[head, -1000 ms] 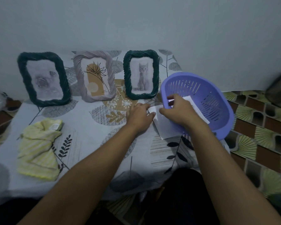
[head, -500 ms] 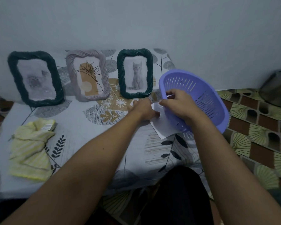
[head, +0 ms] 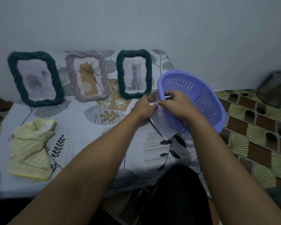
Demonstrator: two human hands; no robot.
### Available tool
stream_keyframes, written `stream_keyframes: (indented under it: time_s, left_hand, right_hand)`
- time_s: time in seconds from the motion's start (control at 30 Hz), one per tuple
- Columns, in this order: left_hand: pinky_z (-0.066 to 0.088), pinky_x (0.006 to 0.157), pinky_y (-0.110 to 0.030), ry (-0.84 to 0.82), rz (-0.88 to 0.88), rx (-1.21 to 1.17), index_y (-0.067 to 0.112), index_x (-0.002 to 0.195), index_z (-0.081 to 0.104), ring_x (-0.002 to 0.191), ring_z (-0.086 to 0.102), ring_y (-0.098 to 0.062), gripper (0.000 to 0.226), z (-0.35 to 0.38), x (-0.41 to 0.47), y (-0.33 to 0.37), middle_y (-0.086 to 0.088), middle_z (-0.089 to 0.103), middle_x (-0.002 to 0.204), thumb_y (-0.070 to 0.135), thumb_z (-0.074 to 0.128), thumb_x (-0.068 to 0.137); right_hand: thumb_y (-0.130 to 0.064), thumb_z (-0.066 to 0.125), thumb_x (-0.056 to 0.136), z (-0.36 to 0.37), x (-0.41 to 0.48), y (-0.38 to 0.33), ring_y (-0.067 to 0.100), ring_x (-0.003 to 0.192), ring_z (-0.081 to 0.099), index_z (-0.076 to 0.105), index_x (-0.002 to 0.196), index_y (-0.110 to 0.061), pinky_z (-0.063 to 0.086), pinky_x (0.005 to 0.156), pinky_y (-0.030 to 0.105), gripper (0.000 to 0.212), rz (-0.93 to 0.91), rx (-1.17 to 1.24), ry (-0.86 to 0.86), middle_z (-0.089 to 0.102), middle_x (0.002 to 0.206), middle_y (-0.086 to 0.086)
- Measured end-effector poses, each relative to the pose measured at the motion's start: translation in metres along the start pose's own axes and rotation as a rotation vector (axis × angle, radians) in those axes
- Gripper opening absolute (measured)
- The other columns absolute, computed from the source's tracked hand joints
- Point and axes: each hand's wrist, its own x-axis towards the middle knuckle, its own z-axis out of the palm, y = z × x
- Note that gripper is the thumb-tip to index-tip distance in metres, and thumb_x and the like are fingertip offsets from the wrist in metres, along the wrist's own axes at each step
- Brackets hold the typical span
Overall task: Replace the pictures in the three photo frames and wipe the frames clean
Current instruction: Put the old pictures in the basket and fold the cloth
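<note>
Three photo frames lean against the wall: a dark green frame (head: 35,78) with a blurry grey picture at the left, a lilac frame (head: 88,75) with a flower drawing in the middle, and a dark green frame (head: 134,73) with a kitten picture at the right. In front of the kitten frame my left hand (head: 143,108) and my right hand (head: 177,105) both pinch white paper pictures (head: 162,127) at the near rim of a tilted purple basket (head: 201,98). The pictures' lower part lies on the cloth under the basket.
A yellow striped rag (head: 31,148) lies crumpled on the patterned tablecloth (head: 91,137) at the left. Tiled floor (head: 258,127) runs along the right, with a dark round object (head: 276,88) near the wall. My dark-clad leg (head: 177,192) is below the table edge.
My hands have drawn closer together at the basket's rim and now both pinch the paper. The basket tipped slightly more upright. The view has shifted a little to the right.
</note>
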Motion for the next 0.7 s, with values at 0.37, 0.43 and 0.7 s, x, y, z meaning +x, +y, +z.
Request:
stream_keyframes:
  time_s: [0.37, 0.43, 0.7]
  left_hand:
    - [0.046, 0.062, -0.018, 0.160, -0.067, -0.051, 0.012, 0.115, 0.068, 0.088, 0.061, -0.017, 0.028, -0.034, -0.014, -0.006, -0.004, 0.066, 0.110, 0.009, 0.068, 0.087]
    - [0.048, 0.071, -0.022, 0.208, -0.061, -0.008, 0.014, 0.111, 0.070, 0.093, 0.059, -0.018, 0.025, -0.052, -0.019, -0.014, -0.003, 0.065, 0.110, 0.010, 0.069, 0.087]
    - [0.059, 0.072, -0.038, 0.237, -0.112, -0.201, 0.016, 0.096, 0.065, 0.085, 0.066, -0.024, 0.015, -0.109, -0.045, -0.036, -0.006, 0.066, 0.097, 0.008, 0.067, 0.083]
  right_hand:
    - [-0.026, 0.065, 0.092, 0.005, 0.001, 0.001, 0.021, 0.096, 0.058, 0.062, 0.124, -0.019, 0.041, 0.080, 0.031, 0.032, -0.006, -0.061, -0.018, 0.063, 0.107, 0.000]
    - [-0.025, 0.065, 0.092, 0.007, 0.000, 0.001, 0.023, 0.099, 0.061, 0.062, 0.126, -0.015, 0.045, 0.083, 0.031, 0.035, -0.012, -0.065, -0.029, 0.067, 0.115, 0.003]
    - [-0.027, 0.063, 0.093, 0.022, -0.003, 0.001, 0.033, 0.109, 0.059, 0.053, 0.131, -0.007, 0.048, 0.087, 0.040, 0.044, -0.037, -0.206, -0.033, 0.063, 0.125, 0.014]
